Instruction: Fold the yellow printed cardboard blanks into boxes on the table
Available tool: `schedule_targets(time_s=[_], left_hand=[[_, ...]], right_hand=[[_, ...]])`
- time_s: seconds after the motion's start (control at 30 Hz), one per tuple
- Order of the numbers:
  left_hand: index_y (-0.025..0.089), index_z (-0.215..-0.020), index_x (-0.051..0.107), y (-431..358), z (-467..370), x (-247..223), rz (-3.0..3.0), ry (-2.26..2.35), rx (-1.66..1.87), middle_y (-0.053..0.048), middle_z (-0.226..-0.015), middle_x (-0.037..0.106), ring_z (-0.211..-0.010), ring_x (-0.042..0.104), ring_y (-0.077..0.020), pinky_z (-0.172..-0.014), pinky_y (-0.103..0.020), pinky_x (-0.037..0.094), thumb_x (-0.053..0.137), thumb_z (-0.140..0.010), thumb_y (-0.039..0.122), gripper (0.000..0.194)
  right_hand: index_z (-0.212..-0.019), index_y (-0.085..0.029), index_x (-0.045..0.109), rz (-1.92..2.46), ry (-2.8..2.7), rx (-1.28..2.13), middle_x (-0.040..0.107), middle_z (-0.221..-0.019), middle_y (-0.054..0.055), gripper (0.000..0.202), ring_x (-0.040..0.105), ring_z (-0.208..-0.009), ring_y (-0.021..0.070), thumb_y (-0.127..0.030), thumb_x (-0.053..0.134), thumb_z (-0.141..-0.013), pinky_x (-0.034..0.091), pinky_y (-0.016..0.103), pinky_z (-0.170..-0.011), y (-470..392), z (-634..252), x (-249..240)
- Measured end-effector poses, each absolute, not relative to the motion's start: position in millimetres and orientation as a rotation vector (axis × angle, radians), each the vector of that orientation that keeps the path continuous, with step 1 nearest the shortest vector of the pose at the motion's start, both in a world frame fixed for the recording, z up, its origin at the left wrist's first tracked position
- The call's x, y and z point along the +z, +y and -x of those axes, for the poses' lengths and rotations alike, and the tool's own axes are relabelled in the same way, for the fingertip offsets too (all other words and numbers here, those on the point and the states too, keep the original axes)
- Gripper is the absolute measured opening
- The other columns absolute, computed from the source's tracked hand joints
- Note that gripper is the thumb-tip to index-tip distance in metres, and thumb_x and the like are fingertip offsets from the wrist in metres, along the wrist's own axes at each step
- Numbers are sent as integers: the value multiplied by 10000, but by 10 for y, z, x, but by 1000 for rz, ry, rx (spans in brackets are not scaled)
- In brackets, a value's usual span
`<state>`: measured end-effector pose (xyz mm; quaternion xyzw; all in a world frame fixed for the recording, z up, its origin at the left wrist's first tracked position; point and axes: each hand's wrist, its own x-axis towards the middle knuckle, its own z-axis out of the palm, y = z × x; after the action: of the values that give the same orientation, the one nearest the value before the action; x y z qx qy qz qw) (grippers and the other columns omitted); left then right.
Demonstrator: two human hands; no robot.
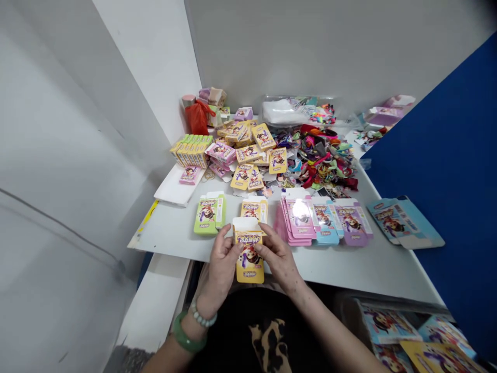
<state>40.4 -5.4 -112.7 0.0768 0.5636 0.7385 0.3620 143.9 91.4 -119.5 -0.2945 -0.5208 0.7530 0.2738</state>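
Note:
A yellow card box (249, 259) with a printed cartoon figure is held upright in front of me, its white top flap raised. My left hand (222, 259) grips its left edge, thumb on the front. My right hand (278, 256) pinches the right edge in the same way. Just behind it on the table lie flat yellow boxes (254, 207). To their left sits a stack of green boxes (208, 215). Flattened pink boxes (301, 220), blue boxes (326, 220) and purple boxes (351, 223) are stacked on the right.
Filled yellow boxes (240, 132) pile up at the back, beside a heap of colourful hair ties (318, 160). A clear plastic bag (298, 110) lies behind. Green-and-yellow boxes (192, 149) stand in a row at left. A blue partition (438, 140) bounds the right side.

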Motion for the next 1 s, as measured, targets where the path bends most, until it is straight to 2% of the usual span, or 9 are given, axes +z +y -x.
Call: schedule_targets(time_s=[0.1,0.3,0.43,0.53,0.6,0.67,0.77,0.9,1.0], left_hand=[[233,-1236,606,-77,-397,-1126,-269,1473,1886,-30,-985,745,-864,700,-196,-781,-299,568,851,-688,338,610],[200,-916,602,-126,-278,-1094,-279,1279,1624,-3,-821,707,-724,650,-159,-687,-270,528,902,-620,317,437],[186,-809,538,-200,-271,-1131,-317,1199,1496,15,-764,664,-673,601,-131,-644,-238,477,916,-623,364,458],[184,-809,526,-269,-299,-1161,-327,1164,1410,30,-737,630,-630,559,-109,-605,-219,427,883,-685,374,422],[183,-817,532,-308,-316,-1184,-322,1168,1375,33,-733,619,-612,542,-102,-594,-218,409,857,-724,371,387],[180,-834,551,-329,-330,-1215,-330,1180,1358,27,-747,625,-615,544,-104,-598,-223,411,842,-744,377,364],[173,-839,580,-317,-349,-1276,-363,1219,1410,19,-770,639,-657,565,-110,-635,-228,439,845,-743,383,351],[226,-1038,581,-258,-368,-1336,-288,1222,1651,20,-858,695,-747,631,-142,-735,-276,505,895,-674,313,489],[220,-1072,598,-238,-379,-1335,-227,1225,1632,12,-849,712,-730,639,-143,-742,-286,516,903,-644,285,530]], right_hand=[[-1176,-230,656,804,-1381,2053,746,-963,28,513,688,-901,206,-378,784,-701,564,376,-844,959,-1461,-1193],[-935,-216,700,816,-1324,2237,724,-833,1,335,649,-757,165,-265,809,-622,530,283,-688,1040,-1541,-1210],[-733,-187,616,786,-1430,2298,625,-664,-34,225,538,-612,117,-260,792,-614,441,227,-583,1049,-1593,-1247],[-605,-179,506,828,-1594,2263,518,-578,-51,308,439,-560,92,-292,791,-622,362,208,-534,1037,-1610,-1279],[-622,-182,517,848,-1626,2242,506,-587,-49,296,434,-572,98,-299,789,-632,359,211,-537,1015,-1603,-1284],[-789,-199,613,819,-1523,2263,592,-696,-26,259,514,-642,130,-304,791,-634,425,235,-588,990,-1587,-1280],[-1051,-239,651,785,-1440,2230,673,-873,9,424,600,-751,176,-328,790,-660,495,286,-666,980,-1573,-1286],[-819,-216,656,604,-1791,1819,657,-813,26,112,614,-772,186,-322,689,-807,502,313,-720,1029,-1631,-1317],[-776,-208,632,417,-2079,1571,682,-892,58,179,635,-840,192,-317,591,-911,493,321,-767,1054,-1705,-1300]])
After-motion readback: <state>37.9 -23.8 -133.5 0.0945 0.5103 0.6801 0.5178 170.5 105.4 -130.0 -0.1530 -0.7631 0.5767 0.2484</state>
